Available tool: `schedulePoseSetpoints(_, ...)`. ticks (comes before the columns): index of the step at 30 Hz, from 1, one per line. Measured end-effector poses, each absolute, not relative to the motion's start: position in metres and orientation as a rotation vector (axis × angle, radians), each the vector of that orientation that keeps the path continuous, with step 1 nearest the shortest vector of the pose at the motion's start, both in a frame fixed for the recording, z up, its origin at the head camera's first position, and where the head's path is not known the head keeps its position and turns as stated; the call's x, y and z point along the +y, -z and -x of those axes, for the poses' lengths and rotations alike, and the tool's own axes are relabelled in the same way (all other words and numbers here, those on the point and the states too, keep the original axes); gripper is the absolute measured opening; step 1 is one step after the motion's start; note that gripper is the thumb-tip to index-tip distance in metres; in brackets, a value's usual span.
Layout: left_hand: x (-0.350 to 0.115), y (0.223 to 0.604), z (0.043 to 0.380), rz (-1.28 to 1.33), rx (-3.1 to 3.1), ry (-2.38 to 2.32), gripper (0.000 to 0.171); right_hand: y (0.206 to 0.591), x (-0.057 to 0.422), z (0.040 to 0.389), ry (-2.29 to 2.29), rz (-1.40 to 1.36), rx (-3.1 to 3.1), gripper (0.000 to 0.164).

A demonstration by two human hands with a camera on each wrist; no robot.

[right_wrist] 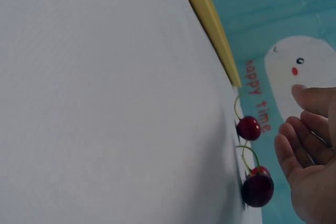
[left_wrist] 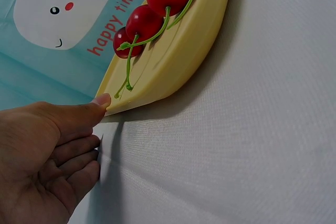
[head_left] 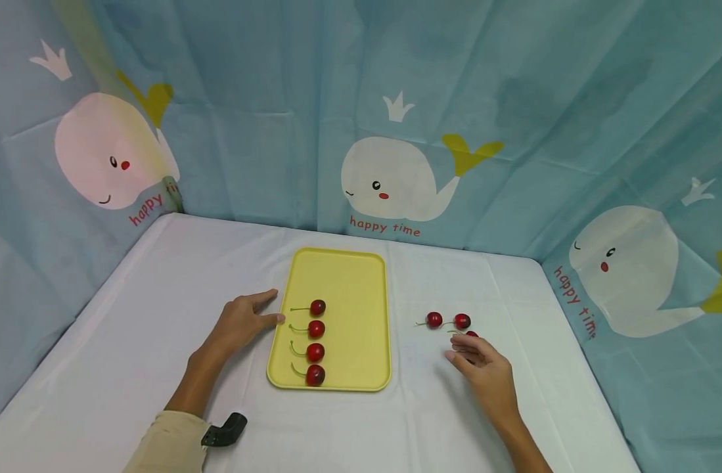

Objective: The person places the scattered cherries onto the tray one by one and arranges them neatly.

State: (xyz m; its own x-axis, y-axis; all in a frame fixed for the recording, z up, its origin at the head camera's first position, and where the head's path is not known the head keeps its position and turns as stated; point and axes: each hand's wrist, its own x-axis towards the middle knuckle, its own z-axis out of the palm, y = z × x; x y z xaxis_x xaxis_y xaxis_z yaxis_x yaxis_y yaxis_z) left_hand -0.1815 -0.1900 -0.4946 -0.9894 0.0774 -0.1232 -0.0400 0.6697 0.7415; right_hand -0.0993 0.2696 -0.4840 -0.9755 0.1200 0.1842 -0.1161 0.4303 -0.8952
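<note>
On the yellow tray, several red cherries form a column along the left half, green stems pointing left. My left hand is at the tray's left edge, its thumb touching the rim and its index finger stretched forward. Over to the right of the tray lie three more cherries: one at the left, one beside it, and a nearer one partly covered by my right hand. The right hand hovers there with loosely bent fingers and thumb apart, holding nothing.
A white cloth covers the table. Blue curtains printed with whales enclose the back and both sides. A black curved piece sticks out from the left sleeve.
</note>
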Motion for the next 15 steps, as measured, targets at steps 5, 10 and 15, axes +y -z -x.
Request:
schedulePoseSetpoints(5,-0.19,0.495,0.181,-0.033,2.739,-1.22,0.071,0.483,0.28,0.099,-1.518,0.031,-2.447,0.035)
schedulePoseSetpoints(10,-0.19,0.494,0.181,-0.037,2.74,-1.223,0.071,0.483,0.288,0.099,-1.53,0.043,-2.418,0.037)
schedulePoseSetpoints(15,-0.19,0.493,0.18,-0.032,2.734,-1.225,0.07,0.483,0.294,0.097,-1.457,0.131,-2.491,0.037)
